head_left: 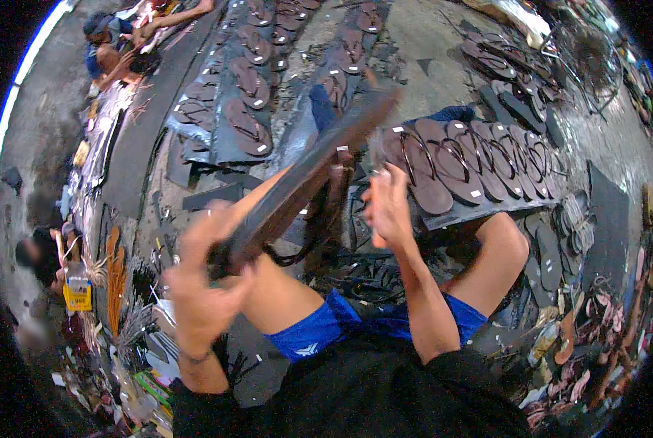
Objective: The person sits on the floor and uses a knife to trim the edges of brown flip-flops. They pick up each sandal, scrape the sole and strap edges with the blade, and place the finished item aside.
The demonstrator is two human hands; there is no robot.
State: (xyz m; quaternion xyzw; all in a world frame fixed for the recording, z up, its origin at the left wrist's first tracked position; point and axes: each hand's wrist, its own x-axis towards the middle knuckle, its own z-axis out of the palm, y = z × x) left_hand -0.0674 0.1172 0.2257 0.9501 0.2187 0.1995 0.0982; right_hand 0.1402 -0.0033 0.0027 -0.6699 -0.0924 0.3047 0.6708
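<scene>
Sandal, near end pinched in left fingers; right fingers curled round orange handle.

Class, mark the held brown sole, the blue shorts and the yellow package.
Held brown sole (pixel 308 179), head view: blurred middle.
Blue shorts (pixel 319 323), head view: left leg.
Yellow package (pixel 78 293), head view: front.

Left hand: bent in a grip, motion-blurred, raised beside the left thigh. Right forearm: extended forward, inward of the bent right knee. Right hand: curled closed, farther forward than the left.
</scene>
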